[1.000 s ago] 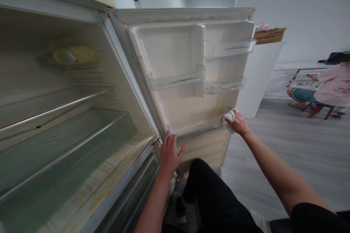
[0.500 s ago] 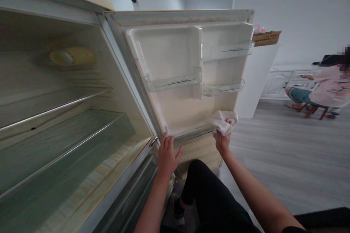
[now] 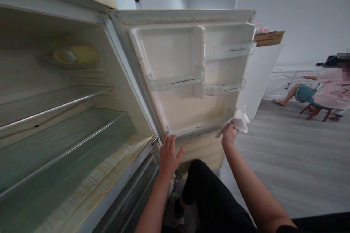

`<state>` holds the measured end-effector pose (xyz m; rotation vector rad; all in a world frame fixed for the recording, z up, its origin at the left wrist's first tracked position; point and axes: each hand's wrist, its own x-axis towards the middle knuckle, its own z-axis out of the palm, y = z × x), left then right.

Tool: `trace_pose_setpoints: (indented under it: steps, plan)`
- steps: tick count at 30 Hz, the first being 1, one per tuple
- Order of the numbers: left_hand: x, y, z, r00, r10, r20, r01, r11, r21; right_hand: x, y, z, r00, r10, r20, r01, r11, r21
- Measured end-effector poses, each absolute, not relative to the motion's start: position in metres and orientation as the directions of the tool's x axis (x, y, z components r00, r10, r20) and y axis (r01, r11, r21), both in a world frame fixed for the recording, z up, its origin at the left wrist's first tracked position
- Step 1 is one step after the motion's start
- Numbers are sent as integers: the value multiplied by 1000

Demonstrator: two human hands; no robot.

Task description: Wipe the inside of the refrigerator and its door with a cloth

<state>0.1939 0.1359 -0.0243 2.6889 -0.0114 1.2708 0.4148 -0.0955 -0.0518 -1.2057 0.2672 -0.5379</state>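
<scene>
Along the lower edge of the open fridge door [image 3: 182, 111], seen from the head view, both hands are working. The right hand [image 3: 229, 137] is closing its fingers on the white cloth [image 3: 240, 121], which is hanging loosely at the door's lower outer corner. Half a second ago the cloth was lying draped over those fingers, further in; now it is fanning out past them, to the right. The left hand [image 3: 168, 154] is keeping its place by the hinge-side corner, fingers loosely spread, gripping nothing; whether its fingertips are touching the door, I cannot tell. Behind, a seated person [image 3: 329, 93] is now stretching a leg forward. The left bin [image 3: 176, 82] is showing dark lettering and the box [image 3: 269, 38] is carrying print, both too small to read.
</scene>
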Motion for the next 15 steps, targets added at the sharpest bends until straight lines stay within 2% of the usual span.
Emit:
trace_pose_setpoints:
  steps: [3,9,12,15]
  plan:
    - [195,136,-27,636,66,769,-73,-987,146,440,-108,-38,850,-518,-97,173,448,-877]
    - [198,134,-32,620,74,781,-59,-988,141,448,-119,-36,939,-315,-138,119,674,-729]
    - [198,133,-31,618,89,781,-55,-986,156,428,-104,-35,948,-251,-194,65,752,-656]
    - [197,132,-29,628,96,772,-64,-983,174,395,-80,-35,969,-111,-219,-28,835,-550]
